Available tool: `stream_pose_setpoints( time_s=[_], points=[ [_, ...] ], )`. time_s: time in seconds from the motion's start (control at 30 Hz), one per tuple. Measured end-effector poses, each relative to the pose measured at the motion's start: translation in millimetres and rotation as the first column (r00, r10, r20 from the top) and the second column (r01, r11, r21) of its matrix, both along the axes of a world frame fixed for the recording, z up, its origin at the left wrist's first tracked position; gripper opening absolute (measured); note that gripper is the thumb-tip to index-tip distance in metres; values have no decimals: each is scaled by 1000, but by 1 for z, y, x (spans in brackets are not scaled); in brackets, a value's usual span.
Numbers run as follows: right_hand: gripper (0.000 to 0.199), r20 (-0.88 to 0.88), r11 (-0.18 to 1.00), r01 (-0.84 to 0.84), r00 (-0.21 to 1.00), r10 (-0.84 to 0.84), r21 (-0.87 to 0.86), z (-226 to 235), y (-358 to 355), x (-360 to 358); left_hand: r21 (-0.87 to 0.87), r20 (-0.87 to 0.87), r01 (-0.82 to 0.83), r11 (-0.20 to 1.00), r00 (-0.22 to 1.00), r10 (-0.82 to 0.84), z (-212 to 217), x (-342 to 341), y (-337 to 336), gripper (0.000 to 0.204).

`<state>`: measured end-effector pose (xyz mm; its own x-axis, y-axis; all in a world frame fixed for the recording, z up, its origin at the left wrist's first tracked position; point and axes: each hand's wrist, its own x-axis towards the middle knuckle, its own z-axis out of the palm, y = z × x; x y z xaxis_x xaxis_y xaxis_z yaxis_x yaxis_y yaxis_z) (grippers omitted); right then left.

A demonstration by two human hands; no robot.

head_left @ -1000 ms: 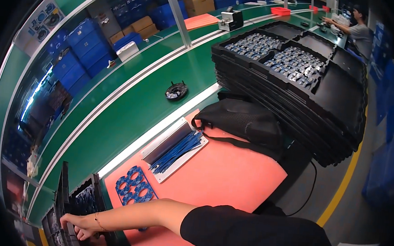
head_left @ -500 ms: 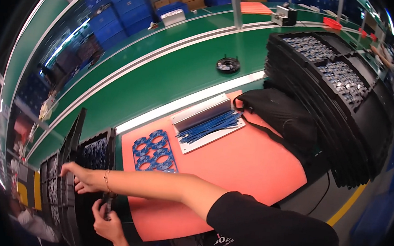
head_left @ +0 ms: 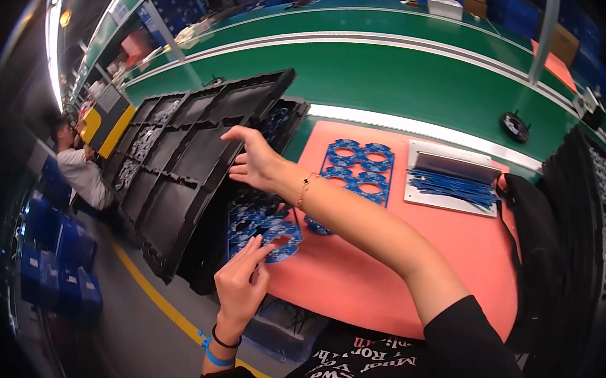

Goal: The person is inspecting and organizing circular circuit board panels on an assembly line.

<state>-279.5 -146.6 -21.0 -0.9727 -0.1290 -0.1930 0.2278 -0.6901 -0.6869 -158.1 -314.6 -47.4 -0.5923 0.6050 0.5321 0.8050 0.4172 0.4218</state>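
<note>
My right hand (head_left: 254, 160) reaches across to the left, its fingers curled over the edge of a tilted black tray (head_left: 201, 143) with compartments. Some compartments hold small silvery parts. Below it, my left hand (head_left: 240, 279) pinches the near edge of a blue circuit board (head_left: 283, 249) with round cut-outs. More blue boards (head_left: 249, 210) lie beside it under the raised tray, partly hidden by shadow and my right arm. On the pink mat (head_left: 353, 277) rests a panel of blue circuit boards (head_left: 377, 156), its lower part covered by my right forearm.
A metal holder (head_left: 452, 161) with thin blue strips (head_left: 452, 188) lies on the mat. At right are a black bag (head_left: 535, 233) and stacked black trays (head_left: 578, 271). A green bench (head_left: 353, 73) runs behind. Far left, a person (head_left: 83, 166) stands near blue bins (head_left: 62, 263).
The view has swung left. The black tray's broad face shows more fully, with my right hand still at its edge. My left hand is now at the blue circuit board under the tray.
</note>
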Motion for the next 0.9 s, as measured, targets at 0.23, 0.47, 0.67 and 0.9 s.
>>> stream_pose_setpoints(
  time_s=[0.23, 0.47, 0.67, 0.9],
  points=[
    [112, -109, 995, -99, 989, 100, 23, 18, 12, 14, 55, -15, -9, 998, 1000, 10, 31, 14, -6, 25],
    [113, 43, 981, -158, 987, 154, 115, 2, 14, 32, 413, 367, -426, 805, 887, 281, 55, 23, -62, 12],
    [57, -412, 775, -77, 812, 413, 627, 12, -23, 87, 584, 613, -514, 628, 787, 74, 43, 22, -109, 19],
    [12, -528, 647, 118, 694, 488, 753, -17, -77, 111, 542, 632, -490, 683, 773, 53, 48, 65, -163, 50]
  ],
)
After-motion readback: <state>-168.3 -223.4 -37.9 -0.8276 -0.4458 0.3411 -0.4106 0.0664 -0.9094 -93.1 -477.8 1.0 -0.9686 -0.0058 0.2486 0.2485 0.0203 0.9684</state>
